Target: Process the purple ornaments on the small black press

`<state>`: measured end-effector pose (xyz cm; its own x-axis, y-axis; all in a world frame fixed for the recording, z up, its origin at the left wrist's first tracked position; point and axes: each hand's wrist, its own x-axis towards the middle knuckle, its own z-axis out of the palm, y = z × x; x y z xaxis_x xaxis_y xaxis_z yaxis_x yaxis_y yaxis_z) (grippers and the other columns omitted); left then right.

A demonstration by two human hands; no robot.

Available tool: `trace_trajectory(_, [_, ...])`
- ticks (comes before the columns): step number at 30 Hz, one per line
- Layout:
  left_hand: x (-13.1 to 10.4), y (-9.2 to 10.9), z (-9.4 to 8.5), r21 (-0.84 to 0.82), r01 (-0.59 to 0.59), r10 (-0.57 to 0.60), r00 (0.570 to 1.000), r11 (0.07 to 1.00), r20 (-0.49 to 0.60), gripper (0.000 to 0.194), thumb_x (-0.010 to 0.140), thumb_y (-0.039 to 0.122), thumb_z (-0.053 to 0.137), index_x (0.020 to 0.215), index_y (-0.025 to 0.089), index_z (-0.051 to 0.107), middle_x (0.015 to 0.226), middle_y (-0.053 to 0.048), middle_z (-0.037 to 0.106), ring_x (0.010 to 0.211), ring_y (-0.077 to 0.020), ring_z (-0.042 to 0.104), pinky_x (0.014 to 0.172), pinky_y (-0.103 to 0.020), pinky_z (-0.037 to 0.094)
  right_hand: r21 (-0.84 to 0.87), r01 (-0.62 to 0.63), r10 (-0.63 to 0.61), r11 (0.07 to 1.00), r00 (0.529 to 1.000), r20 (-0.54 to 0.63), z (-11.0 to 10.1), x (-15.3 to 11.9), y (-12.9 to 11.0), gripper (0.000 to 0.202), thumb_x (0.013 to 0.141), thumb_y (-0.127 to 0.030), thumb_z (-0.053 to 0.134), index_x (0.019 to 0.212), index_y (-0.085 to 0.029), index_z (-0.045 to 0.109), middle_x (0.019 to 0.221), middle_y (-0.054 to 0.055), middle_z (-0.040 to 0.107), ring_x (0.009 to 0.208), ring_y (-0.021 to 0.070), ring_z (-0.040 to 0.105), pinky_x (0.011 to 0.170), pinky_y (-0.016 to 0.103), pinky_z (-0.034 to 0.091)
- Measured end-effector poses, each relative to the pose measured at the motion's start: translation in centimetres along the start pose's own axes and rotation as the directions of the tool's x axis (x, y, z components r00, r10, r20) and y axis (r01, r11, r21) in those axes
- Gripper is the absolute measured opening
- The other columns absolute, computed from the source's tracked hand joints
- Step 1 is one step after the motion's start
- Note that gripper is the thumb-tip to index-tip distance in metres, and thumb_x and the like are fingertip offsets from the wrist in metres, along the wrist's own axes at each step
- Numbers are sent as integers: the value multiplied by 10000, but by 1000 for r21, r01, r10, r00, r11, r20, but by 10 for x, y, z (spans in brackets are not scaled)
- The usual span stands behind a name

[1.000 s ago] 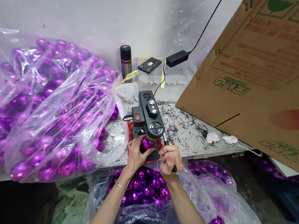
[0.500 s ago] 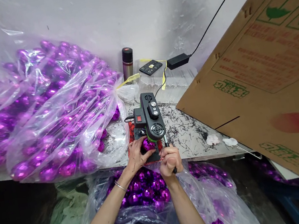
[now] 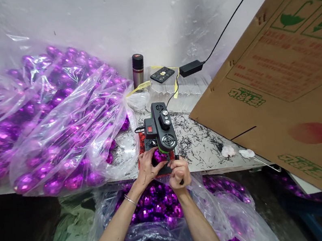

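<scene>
A small black bench drill press [image 3: 164, 128] stands on the table in front of me. Under its head sits a shiny purple faceted ball [image 3: 160, 155], which my left hand [image 3: 147, 164] grips from the left between thumb and fingers. My right hand [image 3: 179, 172] is closed around the lever handle [image 3: 176, 153] at the machine's right side. The tool tip above the ball is hidden by the machine's head. In my lap lies a clear plastic bag [image 3: 225, 208] with many more purple balls [image 3: 153, 202].
A large clear bag [image 3: 65, 124] of purple balls covers the table's left. Behind the machine are a flask [image 3: 138, 70], a phone-like black slab [image 3: 162, 74] and a power adapter [image 3: 191, 67]. A cardboard box [image 3: 283, 96] leans in from the right. Black shavings [image 3: 196, 137] litter the table.
My right hand has shifted slightly left and inward with the lever handle, which now points more toward me. My left hand keeps the ball in place under the machine.
</scene>
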<state>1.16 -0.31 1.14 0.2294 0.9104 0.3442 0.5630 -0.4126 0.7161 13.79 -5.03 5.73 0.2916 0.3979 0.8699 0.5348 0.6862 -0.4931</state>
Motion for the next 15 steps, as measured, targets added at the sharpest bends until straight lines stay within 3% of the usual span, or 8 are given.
trace_trajectory(5, [4, -1, -1, -14, 22, -22, 1000, 1000, 2, 563, 914, 473, 873, 1393, 228, 710, 1279, -137, 820, 1185, -351, 757, 1054, -494, 540, -11, -59, 58, 998, 995, -80, 3, 28, -16, 433, 1135, -229, 369, 711, -250, 453, 658, -43, 523, 559, 128, 542, 643, 343, 514])
trace_trajectory(9, [0, -1, -4, -40, -14, 14, 1000, 999, 0, 592, 905, 437, 880, 1418, 221, 677, 1319, -147, 808, 1216, -358, 761, 1071, -514, 559, -21, -139, 138, 990, 990, -35, -1, 69, -39, 411, 1102, -168, 469, 698, -243, 470, 619, -41, 496, 587, 132, 560, 571, 306, 408])
trace_trajectory(12, [-23, 4, -12, -39, -123, 123, 992, 992, 6, 571, 959, 405, 818, 1462, 211, 630, 1419, -180, 766, 1303, -365, 738, 1120, -552, 556, -26, -169, 169, 985, 986, -2, -6, 82, -48, 404, 1095, -171, 501, 697, -239, 505, 634, -30, 529, 615, 142, 583, 588, 316, 431])
trace_trajectory(15, [-53, 13, -27, 0, -268, 268, 963, 963, 24, 621, 990, 469, 784, 1509, 193, 586, 1498, -220, 715, 1390, -377, 695, 1178, -593, 540, -50, -123, 125, 991, 992, 32, -11, 74, -45, 399, 1093, -167, 499, 701, -238, 525, 631, -29, 529, 626, 147, 595, 598, 318, 445])
